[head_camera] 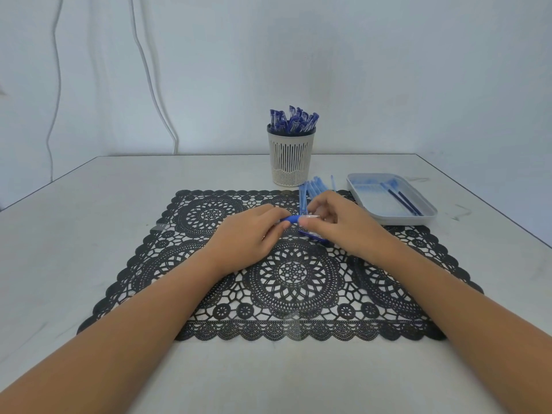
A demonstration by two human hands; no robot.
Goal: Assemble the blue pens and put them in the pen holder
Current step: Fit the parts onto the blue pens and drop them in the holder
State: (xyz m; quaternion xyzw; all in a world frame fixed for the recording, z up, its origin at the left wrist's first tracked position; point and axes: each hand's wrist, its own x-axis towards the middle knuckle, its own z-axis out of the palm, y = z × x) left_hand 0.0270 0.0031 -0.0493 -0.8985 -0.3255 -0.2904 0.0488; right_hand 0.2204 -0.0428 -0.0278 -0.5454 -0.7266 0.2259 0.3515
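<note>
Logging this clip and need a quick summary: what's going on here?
A person is putting together a blue pen over a black lace mat: the left hand grips its blue grip end while the right hand pinches the clear part at the other end. The pen holder behind already holds a bunch of capped blue pens. Loose pale blue barrels lie beside the holder, and a tray on the right holds two dark refills.
</note>
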